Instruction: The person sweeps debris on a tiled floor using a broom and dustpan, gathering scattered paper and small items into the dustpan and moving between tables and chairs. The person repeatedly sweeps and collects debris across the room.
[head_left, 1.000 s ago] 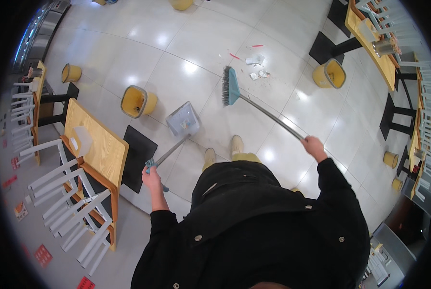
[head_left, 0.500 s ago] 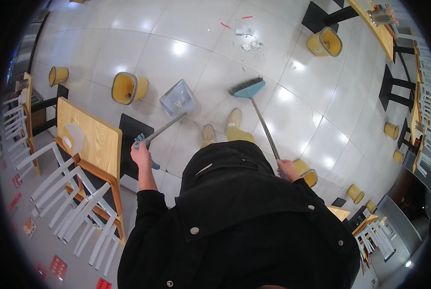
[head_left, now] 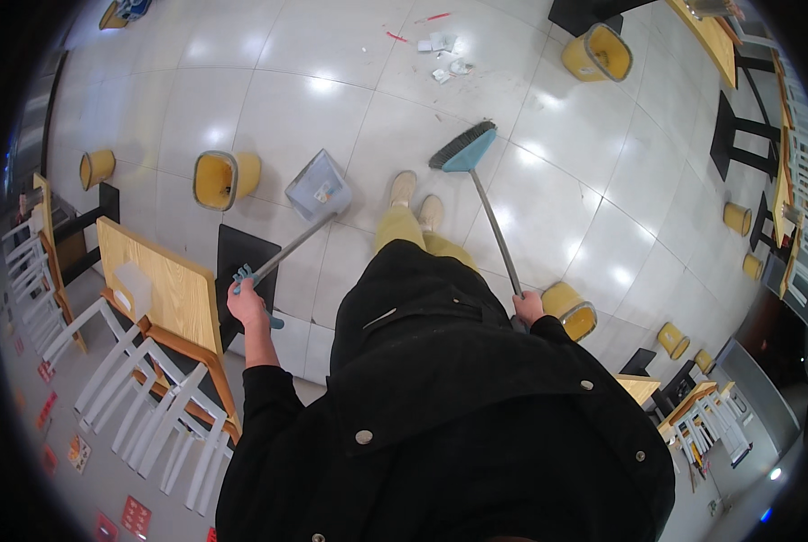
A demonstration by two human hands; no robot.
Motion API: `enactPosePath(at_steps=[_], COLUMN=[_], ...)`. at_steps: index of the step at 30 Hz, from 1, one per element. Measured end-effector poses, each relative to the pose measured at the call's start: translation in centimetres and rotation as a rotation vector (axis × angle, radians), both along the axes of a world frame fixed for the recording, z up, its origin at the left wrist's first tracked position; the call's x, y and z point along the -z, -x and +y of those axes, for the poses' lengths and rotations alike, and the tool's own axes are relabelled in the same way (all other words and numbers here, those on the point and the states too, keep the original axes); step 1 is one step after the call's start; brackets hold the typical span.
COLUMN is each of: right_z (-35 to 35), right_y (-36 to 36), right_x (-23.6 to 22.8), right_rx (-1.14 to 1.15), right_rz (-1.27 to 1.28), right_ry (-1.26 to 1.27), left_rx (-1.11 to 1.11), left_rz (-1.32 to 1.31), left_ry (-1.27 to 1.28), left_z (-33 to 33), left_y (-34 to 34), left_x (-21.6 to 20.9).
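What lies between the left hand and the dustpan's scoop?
In the head view, the grey pole spans from the left hand to the scoop, crossing in front of a black table base and pale tiles.

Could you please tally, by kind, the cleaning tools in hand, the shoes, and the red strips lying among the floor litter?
Broom in the right hand: 1
Dustpan in the left hand: 1
Shoes: 2
Red strips: 2
Total: 6

Floor (head_left: 377, 126): brightly lit; white glare spots, apparently from lights overhead, dotted its tiles. Broom (head_left: 469, 157) in my grip: came out fairly sharp. My jacket (head_left: 485, 415): showed dark, folds faint. Chairs (head_left: 170, 423) at left: bent, stretched toward the blackened, circular rim.
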State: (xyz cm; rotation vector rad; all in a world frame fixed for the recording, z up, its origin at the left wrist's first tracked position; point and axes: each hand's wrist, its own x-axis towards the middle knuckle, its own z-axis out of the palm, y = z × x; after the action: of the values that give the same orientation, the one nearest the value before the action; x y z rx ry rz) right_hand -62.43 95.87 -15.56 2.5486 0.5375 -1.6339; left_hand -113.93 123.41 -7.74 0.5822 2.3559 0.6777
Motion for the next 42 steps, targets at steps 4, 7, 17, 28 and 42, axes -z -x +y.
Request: enactPosePath(at_steps=[4, 7, 17, 28, 42], right_z=[-0.6, -0.6, -1.1, -0.9, -6.8], right_y=[-1.1, -1.8, -3.1, -8.1, -13.1], right_x=[0.5, 0.7, 1.2, -2.7, -14.7], right_rx=[0.029, 0.032, -0.001, -0.131, -0.192], right_rz=[0.008, 0.028, 0.014, -0.154, -0.466], right_ry=[0.044, 0.114, 0.15, -0.088, -0.082], left_rx=[-0.007, -0.036, -0.009, -0.024, 0.119], left_rz=[-0.001, 0.005, 0.016, -0.001, 0.007], left_ry=[0.011, 0.023, 0.026, 0.027, 0.014], left_z=[0.4, 0.8, 1.1, 1.4, 0.3], left_y=[-0.4, -1.1, -2.0, -4.3, -3.8], left_x=[-0.2, -0.4, -0.5, -1.0, 0.0])
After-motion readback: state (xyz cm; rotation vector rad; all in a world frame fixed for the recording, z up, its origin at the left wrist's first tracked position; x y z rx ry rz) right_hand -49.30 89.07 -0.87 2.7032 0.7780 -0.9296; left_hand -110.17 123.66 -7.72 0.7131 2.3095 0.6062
